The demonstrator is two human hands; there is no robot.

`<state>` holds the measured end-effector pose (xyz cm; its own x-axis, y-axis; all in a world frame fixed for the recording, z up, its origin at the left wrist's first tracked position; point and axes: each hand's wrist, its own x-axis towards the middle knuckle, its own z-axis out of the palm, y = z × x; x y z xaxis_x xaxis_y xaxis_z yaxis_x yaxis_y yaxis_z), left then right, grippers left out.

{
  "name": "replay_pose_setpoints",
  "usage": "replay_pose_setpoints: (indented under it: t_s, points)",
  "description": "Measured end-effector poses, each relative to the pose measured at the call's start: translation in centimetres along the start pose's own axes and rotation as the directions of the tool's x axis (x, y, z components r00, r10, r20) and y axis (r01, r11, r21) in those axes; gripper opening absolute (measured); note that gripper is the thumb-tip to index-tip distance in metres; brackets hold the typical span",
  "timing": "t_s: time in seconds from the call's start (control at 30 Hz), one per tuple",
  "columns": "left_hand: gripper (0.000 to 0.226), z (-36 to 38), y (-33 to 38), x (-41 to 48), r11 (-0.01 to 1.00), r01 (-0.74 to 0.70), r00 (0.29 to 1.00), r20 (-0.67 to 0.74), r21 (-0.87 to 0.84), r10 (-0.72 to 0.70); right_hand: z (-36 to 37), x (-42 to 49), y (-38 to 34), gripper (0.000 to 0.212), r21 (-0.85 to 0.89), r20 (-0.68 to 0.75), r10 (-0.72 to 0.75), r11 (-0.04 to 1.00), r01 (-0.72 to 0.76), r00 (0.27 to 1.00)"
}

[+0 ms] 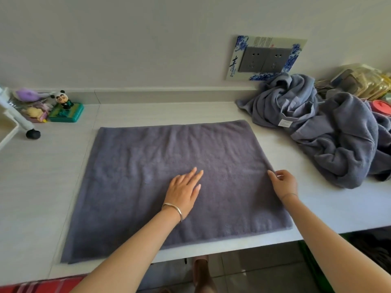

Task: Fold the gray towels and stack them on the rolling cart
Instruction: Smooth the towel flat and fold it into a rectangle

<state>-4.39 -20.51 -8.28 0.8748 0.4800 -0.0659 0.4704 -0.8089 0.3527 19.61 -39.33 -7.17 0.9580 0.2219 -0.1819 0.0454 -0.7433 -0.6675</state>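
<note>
Gray towel [148,157] lies spread flat on the white desk [53,166], near edge just short of the desk's front lip, with a second layer showing at its near left corner.

Left hand [184,191]: palm down on the towel's middle, fingers straight and close together; silver bangle [174,208] on the wrist.

Right hand [283,183]: at the towel's right edge, fingers curled, pinching the hem.

Far right, just beside the spread towel: heap of crumpled gray towels [330,134], white label showing. It partly hides a red lid [383,106] and yellowish packets [366,81] behind it.

On the wall above the heap: double socket [266,59] in a blue-and-white surround.

Far left: white rolling cart [17,115], only a leg and a tray corner in view, black caster [33,134] on the desk. Beside it, a panda figurine [63,100] stands on a green box [67,114].
</note>
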Motion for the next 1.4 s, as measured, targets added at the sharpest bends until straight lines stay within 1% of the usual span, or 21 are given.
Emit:
replay_pose_setpoints:
  t_s: [0.07, 0.17, 0.27, 0.43, 0.53, 0.57, 0.63, 0.7, 0.73, 0.8, 0.83, 0.87, 0.93, 0.97, 1.03, 1.07, 1.1, 1.17, 1.23, 1.3, 1.4]
  points:
    - [0.061, -0.1, -1.9, -0.3, 0.997, 0.051, 0.998, -0.040, 0.065, -0.048, -1.1, -0.1, 0.1, 0.032, 0.014, 0.054, -0.020, 1.000, 0.020, 0.998]
    - [0.064, 0.5, -4.2, -1.6, 0.971, 0.162, 0.986, 0.018, 0.178, -0.167, -2.0, -0.5, -0.5, 0.033, 0.043, 0.287, -0.044, 0.999, 0.033, 0.957]
    - [0.069, 0.5, -4.4, -1.8, 0.973, 0.174, 0.979, 0.077, 0.155, -0.187, -2.3, -1.3, -2.6, 0.029, 0.156, 0.441, -0.060, 0.988, -0.011, 0.895]
    - [0.090, -0.3, -5.1, -1.8, 0.980, 0.187, 0.982, 0.027, 0.062, -0.189, -2.8, -3.8, -9.1, 0.022, 0.345, 0.506, -0.157, 0.938, -0.033, 0.848]
    - [0.058, -2.0, -7.5, -3.5, 0.924, 0.365, 0.931, -0.022, 0.112, -0.365, -2.5, -6.2, -12.8, 0.018, 0.452, 0.495, -0.244, 0.892, -0.007, 0.834]
    - [0.053, -2.4, -8.7, -4.5, 0.901, 0.411, 0.911, -0.017, 0.142, -0.413, -2.2, -6.9, -14.0, 0.018, 0.475, 0.490, -0.267, 0.880, 0.003, 0.830]
    - [0.056, -2.8, -11.3, -6.9, 0.891, 0.417, 0.905, 0.010, 0.178, -0.425, -0.8, -8.7, -16.3, 0.021, 0.507, 0.501, -0.315, 0.862, 0.021, 0.806]
    - [0.067, -3.4, -13.4, -8.9, 0.914, 0.397, 0.917, 0.000, 0.084, -0.398, 1.4, -11.2, -18.9, 0.019, 0.566, 0.513, -0.382, 0.824, 0.031, 0.769]
    - [0.066, -3.5, -14.0, -9.1, 0.910, 0.413, 0.909, -0.042, -0.034, -0.415, 2.4, -12.0, -19.5, 0.017, 0.597, 0.511, -0.415, 0.801, 0.036, 0.753]
    - [0.050, -4.4, -15.3, -10.0, 0.822, 0.459, 0.830, -0.168, -0.337, -0.532, 5.4, -14.5, -21.5, 0.018, 0.621, 0.557, -0.475, 0.783, 0.038, 0.681]
    - [0.045, -5.1, -15.9, -10.4, 0.757, 0.439, 0.789, -0.195, -0.485, -0.582, 7.2, -16.0, -22.5, 0.020, 0.622, 0.584, -0.499, 0.782, 0.042, 0.640]
    - [0.043, -5.8, -16.4, -11.1, 0.675, 0.393, 0.760, -0.193, -0.624, -0.620, 9.3, -17.5, -23.3, 0.024, 0.611, 0.614, -0.528, 0.789, 0.071, 0.587]
    - [0.047, -6.5, -16.8, -12.0, 0.487, 0.326, 0.741, -0.101, -0.810, -0.664, 12.9, -20.1, -24.1, 0.032, 0.561, 0.666, -0.553, 0.814, 0.151, 0.501]
    - [0.052, -6.8, -17.3, -12.6, 0.405, 0.326, 0.715, -0.058, -0.854, -0.697, 14.7, -21.3, -24.5, 0.035, 0.531, 0.705, -0.538, 0.832, 0.159, 0.463]
    - [0.068, -7.1, -18.3, -13.1, 0.342, 0.356, 0.668, -0.019, -0.870, -0.744, 17.4, -22.8, -24.1, 0.041, 0.454, 0.806, -0.457, 0.885, 0.103, 0.375]
    - [0.070, -7.3, -18.6, -13.2, 0.338, 0.376, 0.659, -0.007, -0.863, -0.752, 18.4, -23.0, -23.7, 0.040, 0.423, 0.833, -0.432, 0.900, 0.106, 0.346]
    - [0.067, -7.5, -18.8, -13.5, 0.337, 0.393, 0.657, 0.005, -0.856, -0.754, 19.5, -22.9, -23.4, 0.038, 0.395, 0.836, -0.423, 0.906, 0.152, 0.349]
    - [0.056, -7.9, -18.7, -13.8, 0.381, 0.430, 0.677, 0.013, -0.818, -0.736, 20.7, -21.1, -22.4, 0.036, 0.307, 0.757, -0.477, 0.863, 0.402, 0.447]
    - [0.047, -7.8, -18.6, -14.0, 0.419, 0.465, 0.688, 0.020, -0.780, -0.725, 21.1, -18.7, -21.5, 0.036, 0.129, 0.660, -0.559, 0.742, 0.658, 0.502]
    - [0.057, -7.7, -18.4, -13.9, 0.472, 0.507, 0.712, 0.043, -0.721, -0.700, 20.8, -16.5, -20.5, 0.038, -0.035, 0.641, -0.591, 0.615, 0.787, 0.490]
    - [0.081, -8.3, -18.1, -12.9, 0.638, 0.600, 0.755, 0.077, -0.484, -0.651, 19.7, -14.2, -19.2, 0.041, -0.194, 0.690, -0.560, 0.468, 0.862, 0.459]
